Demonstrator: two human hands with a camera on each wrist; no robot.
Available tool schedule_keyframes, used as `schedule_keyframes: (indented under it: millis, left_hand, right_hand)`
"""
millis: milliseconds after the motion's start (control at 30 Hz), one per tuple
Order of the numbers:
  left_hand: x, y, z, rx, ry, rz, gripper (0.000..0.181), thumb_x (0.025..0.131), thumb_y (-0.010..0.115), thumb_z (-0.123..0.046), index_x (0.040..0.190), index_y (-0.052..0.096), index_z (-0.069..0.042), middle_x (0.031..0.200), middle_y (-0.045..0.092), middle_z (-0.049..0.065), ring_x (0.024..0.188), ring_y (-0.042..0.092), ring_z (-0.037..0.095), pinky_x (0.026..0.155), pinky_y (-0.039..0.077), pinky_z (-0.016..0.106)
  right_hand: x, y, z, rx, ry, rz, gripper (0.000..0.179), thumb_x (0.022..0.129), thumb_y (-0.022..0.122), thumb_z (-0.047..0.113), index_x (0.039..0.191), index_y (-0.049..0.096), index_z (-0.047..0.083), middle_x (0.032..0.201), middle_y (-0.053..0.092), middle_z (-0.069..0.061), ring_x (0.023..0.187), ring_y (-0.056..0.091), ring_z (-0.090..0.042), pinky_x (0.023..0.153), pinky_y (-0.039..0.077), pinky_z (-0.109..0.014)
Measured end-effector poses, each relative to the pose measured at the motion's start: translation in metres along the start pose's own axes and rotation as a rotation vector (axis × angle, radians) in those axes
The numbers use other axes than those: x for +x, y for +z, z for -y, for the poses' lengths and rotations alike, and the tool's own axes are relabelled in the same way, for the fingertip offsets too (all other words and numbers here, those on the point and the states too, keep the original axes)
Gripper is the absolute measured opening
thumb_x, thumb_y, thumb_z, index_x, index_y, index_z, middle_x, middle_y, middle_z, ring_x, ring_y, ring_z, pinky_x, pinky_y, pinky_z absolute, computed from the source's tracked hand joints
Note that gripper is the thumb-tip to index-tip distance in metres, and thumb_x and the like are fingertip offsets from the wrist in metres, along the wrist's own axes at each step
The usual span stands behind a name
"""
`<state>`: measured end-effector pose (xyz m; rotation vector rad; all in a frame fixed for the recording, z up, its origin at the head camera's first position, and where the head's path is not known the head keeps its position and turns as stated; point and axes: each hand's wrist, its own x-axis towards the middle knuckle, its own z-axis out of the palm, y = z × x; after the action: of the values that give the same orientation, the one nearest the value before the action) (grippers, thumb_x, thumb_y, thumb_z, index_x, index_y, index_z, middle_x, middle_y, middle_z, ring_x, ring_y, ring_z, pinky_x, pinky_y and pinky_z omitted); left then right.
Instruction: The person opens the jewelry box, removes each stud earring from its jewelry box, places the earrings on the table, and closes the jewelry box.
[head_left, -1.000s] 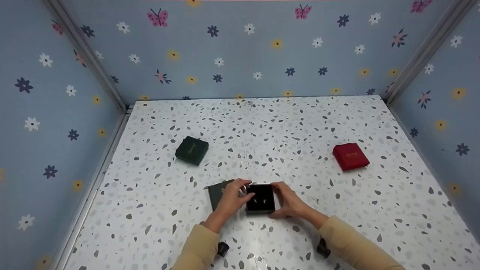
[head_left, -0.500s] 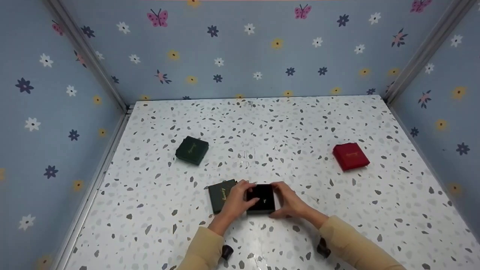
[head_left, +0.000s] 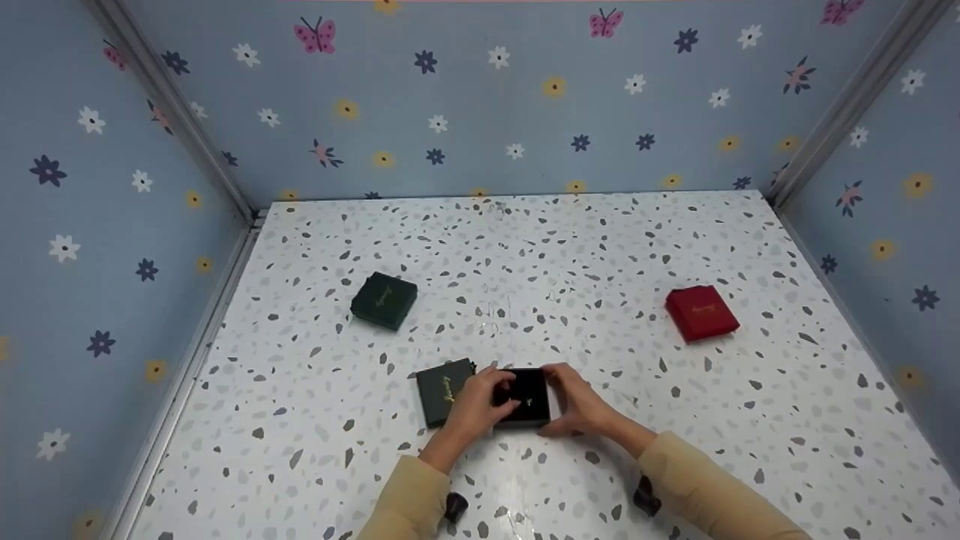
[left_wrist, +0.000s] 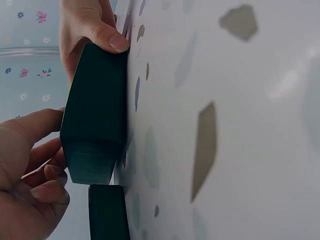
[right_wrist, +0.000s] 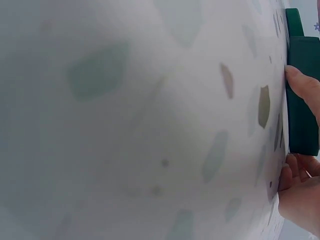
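Note:
An uncovered jewellery box [head_left: 523, 424], dark green outside with a black insert, rests on the table. My right hand [head_left: 577, 401] grips its right side, thumb at the near edge and fingers at the far edge. My left hand [head_left: 478, 401] bends over the box's left part, thumb and forefinger tips apart above the insert; whatever lies under them is hidden. A tiny shiny piece [head_left: 529, 402], perhaps an earring, shows on the insert. Left of the box lies a flat dark green lid [head_left: 442, 390] with gold lettering, partly covered by my left hand. In the left wrist view, other fingers [left_wrist: 50, 195] curl beside the box.
A closed dark green box [head_left: 384, 301] stands at the back left and a red box [head_left: 702, 313] at the back right. The speckled white table [head_left: 562, 247] meets flower-patterned walls [head_left: 480, 90] on the left, back and right.
My left hand has shifted right over the insert and now covers one of two shiny pieces seen earlier. More of the lid shows. My right hand has kept its place on the box.

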<state>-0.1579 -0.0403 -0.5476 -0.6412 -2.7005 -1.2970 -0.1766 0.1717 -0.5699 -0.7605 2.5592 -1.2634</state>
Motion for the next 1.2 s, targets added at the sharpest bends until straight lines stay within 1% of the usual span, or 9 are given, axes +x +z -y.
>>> schedule_keyframes:
  millis: [133, 233, 333, 467, 667, 833, 1000, 1200]
  left_hand:
    - [-0.0001, -0.0001, -0.0007, 0.027, -0.020, 0.013, 0.030, 0.073, 0.071, -0.011, 0.100, 0.062, -0.002, 0.085, 0.058, 0.004, 0.086, 0.056, 0.020, 0.077, 0.045, 0.031]
    - [-0.0004, 0.0002, -0.0010, 0.046, -0.054, 0.033, 0.028, 0.074, 0.071, -0.012, 0.098, 0.063, -0.003, 0.084, 0.059, 0.003, 0.080, 0.055, 0.017, 0.073, 0.045, 0.030]
    - [-0.0009, 0.0002, -0.0015, 0.078, -0.093, 0.054, 0.026, 0.074, 0.070, -0.014, 0.097, 0.063, -0.005, 0.084, 0.058, 0.002, 0.080, 0.054, 0.016, 0.073, 0.045, 0.030]
    - [-0.0010, 0.0008, -0.0011, 0.119, -0.111, 0.074, 0.023, 0.075, 0.070, -0.016, 0.095, 0.065, -0.007, 0.084, 0.059, 0.001, 0.083, 0.055, 0.017, 0.075, 0.045, 0.031]
    - [-0.0009, 0.0015, -0.0010, 0.149, -0.111, 0.077, 0.019, 0.076, 0.070, -0.016, 0.093, 0.066, -0.008, 0.085, 0.060, 0.001, 0.084, 0.055, 0.016, 0.074, 0.045, 0.030]
    - [-0.0010, 0.0015, 0.0000, 0.166, -0.099, 0.066, 0.015, 0.076, 0.069, -0.015, 0.091, 0.067, -0.010, 0.085, 0.061, 0.000, 0.082, 0.055, 0.014, 0.071, 0.045, 0.029]
    - [-0.0004, 0.0022, 0.0016, 0.186, -0.080, 0.065, 0.010, 0.076, 0.069, -0.016, 0.086, 0.069, -0.011, 0.085, 0.061, -0.001, 0.083, 0.056, 0.015, 0.072, 0.046, 0.030]
    - [0.0005, 0.0032, 0.0031, 0.191, -0.057, 0.060, 0.007, 0.075, 0.070, -0.017, 0.080, 0.070, -0.012, 0.080, 0.060, -0.002, 0.080, 0.056, 0.015, 0.071, 0.045, 0.029]
  right_hand:
    - [0.0002, 0.0003, -0.0003, -0.001, 0.003, -0.003, 0.091, 0.049, 0.086, 0.023, 0.123, 0.038, 0.003, 0.113, 0.045, -0.004, 0.106, 0.041, -0.019, 0.095, 0.030, -0.039]
    - [0.0000, 0.0005, -0.0004, 0.005, 0.008, -0.004, 0.091, 0.048, 0.086, 0.024, 0.123, 0.038, 0.003, 0.113, 0.045, -0.005, 0.106, 0.041, -0.020, 0.096, 0.030, -0.039]
    - [-0.0003, 0.0003, -0.0005, 0.004, 0.012, -0.004, 0.091, 0.048, 0.086, 0.025, 0.123, 0.038, 0.003, 0.113, 0.045, -0.005, 0.107, 0.042, -0.020, 0.096, 0.030, -0.040]
    - [-0.0006, 0.0000, -0.0005, -0.002, 0.013, 0.002, 0.092, 0.049, 0.086, 0.025, 0.123, 0.037, 0.003, 0.114, 0.045, -0.005, 0.107, 0.041, -0.020, 0.096, 0.030, -0.040]
    - [-0.0010, 0.0001, 0.0005, -0.006, 0.017, 0.004, 0.092, 0.049, 0.086, 0.026, 0.124, 0.037, 0.003, 0.115, 0.044, -0.005, 0.107, 0.041, -0.020, 0.096, 0.030, -0.040]
    - [-0.0004, 0.0003, 0.0003, -0.009, 0.029, 0.009, 0.093, 0.049, 0.086, 0.028, 0.124, 0.036, 0.004, 0.115, 0.043, -0.005, 0.107, 0.041, -0.019, 0.095, 0.031, -0.039]
    - [0.0003, 0.0004, -0.0004, -0.016, 0.026, 0.011, 0.093, 0.049, 0.086, 0.027, 0.124, 0.036, 0.003, 0.115, 0.044, -0.005, 0.107, 0.041, -0.019, 0.095, 0.030, -0.039]
    - [-0.0002, -0.0002, 0.0000, -0.011, 0.028, 0.009, 0.092, 0.049, 0.086, 0.026, 0.124, 0.037, 0.004, 0.115, 0.044, -0.004, 0.106, 0.041, -0.018, 0.096, 0.030, -0.039]
